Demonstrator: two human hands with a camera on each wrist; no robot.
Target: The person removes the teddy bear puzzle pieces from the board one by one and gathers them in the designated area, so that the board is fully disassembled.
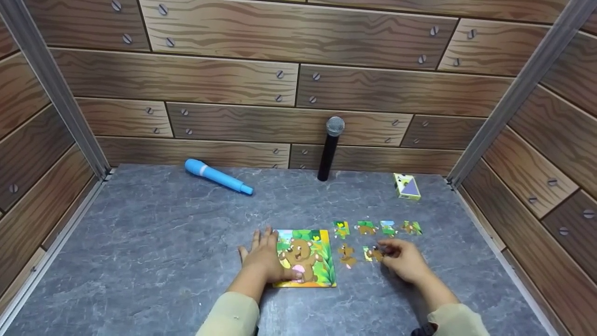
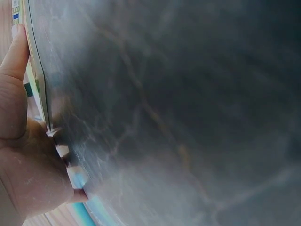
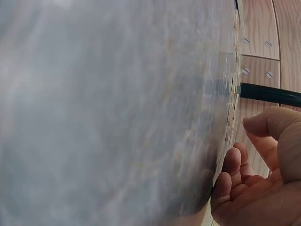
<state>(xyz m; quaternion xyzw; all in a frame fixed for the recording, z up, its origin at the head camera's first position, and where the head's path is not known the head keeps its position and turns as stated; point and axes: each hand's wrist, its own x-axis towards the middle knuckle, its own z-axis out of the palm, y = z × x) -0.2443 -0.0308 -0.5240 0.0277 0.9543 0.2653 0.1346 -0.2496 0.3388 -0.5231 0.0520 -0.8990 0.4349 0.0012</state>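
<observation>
A square bear puzzle board [image 1: 308,255] lies on the grey stone-look table [image 1: 163,261]. My left hand [image 1: 262,257] lies flat with straight fingers on the board's left edge; the left wrist view shows the left hand [image 2: 23,155] against the board's rim [image 2: 35,70]. Several loose puzzle pieces lie to the right, a row of them [image 1: 366,227] behind and two nearer ones [image 1: 346,255]. My right hand [image 1: 402,259] rests with curled fingertips at the nearer piece [image 1: 373,254]. In the right wrist view the thumb [image 3: 277,136] stands apart from the fingers, with nothing between them.
A blue toy microphone [image 1: 217,176] lies at the back left. A black microphone [image 1: 329,149] stands against the wood-plank back wall, and a small card box [image 1: 406,186] sits at the back right. Plank walls close in both sides.
</observation>
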